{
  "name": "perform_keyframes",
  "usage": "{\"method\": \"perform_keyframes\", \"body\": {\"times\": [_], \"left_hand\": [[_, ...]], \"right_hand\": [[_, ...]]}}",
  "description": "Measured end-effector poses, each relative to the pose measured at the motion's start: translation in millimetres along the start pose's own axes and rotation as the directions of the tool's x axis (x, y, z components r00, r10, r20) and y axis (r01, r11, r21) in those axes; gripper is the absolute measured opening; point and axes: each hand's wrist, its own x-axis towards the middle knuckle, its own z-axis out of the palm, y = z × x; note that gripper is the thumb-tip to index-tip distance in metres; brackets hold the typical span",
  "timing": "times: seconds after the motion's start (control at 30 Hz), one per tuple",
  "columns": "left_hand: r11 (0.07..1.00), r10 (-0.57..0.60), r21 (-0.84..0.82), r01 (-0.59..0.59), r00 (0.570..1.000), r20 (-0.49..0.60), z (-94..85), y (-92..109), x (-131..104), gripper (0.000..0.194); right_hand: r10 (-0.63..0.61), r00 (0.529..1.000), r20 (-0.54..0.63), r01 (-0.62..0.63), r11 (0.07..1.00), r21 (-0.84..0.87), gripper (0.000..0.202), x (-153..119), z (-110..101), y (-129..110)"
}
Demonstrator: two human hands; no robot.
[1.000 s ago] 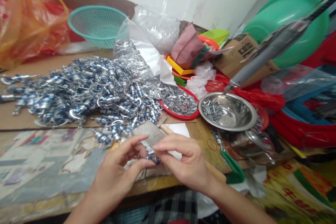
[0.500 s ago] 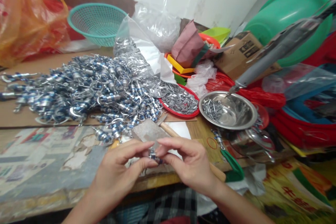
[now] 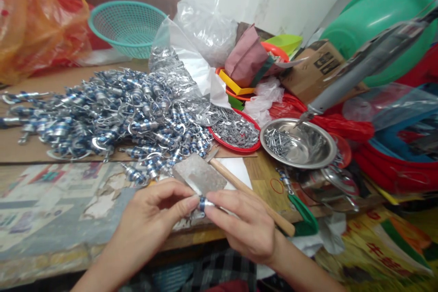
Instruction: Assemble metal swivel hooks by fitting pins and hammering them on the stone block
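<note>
Between my two hands, near the table's front edge, is a small blue and silver metal part [image 3: 203, 204]. My left hand [image 3: 158, 214] pinches its left end with thumb and fingertips. The fingers of my right hand [image 3: 244, 221] close on its right end. Just beyond the hands lies a flat grey metal block [image 3: 198, 174]. A tool with a wooden handle [image 3: 255, 197] runs from beside the block down to the right, partly behind my right hand. A large pile of similar blue and silver parts [image 3: 112, 114] covers the table at the left.
A red tray [image 3: 251, 149] of small metal pieces and a steel bowl [image 3: 318, 157] with pins stand right of the pile. A grey tool [image 3: 359, 66] slants over the bowl. Behind are a turquoise basket [image 3: 132, 48], plastic bags, a cardboard box [image 3: 313, 70] and a green basin [image 3: 397, 13].
The blue and silver part shows more clearly between my fingertips. My right hand has turned, its fingers now lying lower and pointing left, and more of the grey block and wooden handle is uncovered.
</note>
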Motion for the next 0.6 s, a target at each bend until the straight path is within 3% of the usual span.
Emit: {"method": "perform_keyframes", "body": {"times": [0.1,0.2,0.37,0.6], "left_hand": [[0.994,0.104,0.025,-0.104,0.994,-0.013,-0.8,0,-1,0.013],[0.992,0.124,0.012,-0.124,0.992,-0.022,-0.9,0,-1,0.013],[0.997,-0.012,-0.081,0.019,0.997,0.078,-0.4,-3,-2,0.015],[0.920,-0.210,-0.324,0.221,0.975,0.070,7.7,-9,-7,0.018]], "right_hand": [[-0.022,1.000,0.003,0.023,1.000,-0.018,0.022,4,-2,1],[0.014,1.000,-0.012,-0.015,1.000,-0.027,0.022,7,-2,-1],[0.124,0.992,-0.016,-0.123,0.991,0.041,0.024,6,2,-5],[0.377,0.925,-0.057,-0.346,0.893,0.289,0.014,7,10,-7]]}}
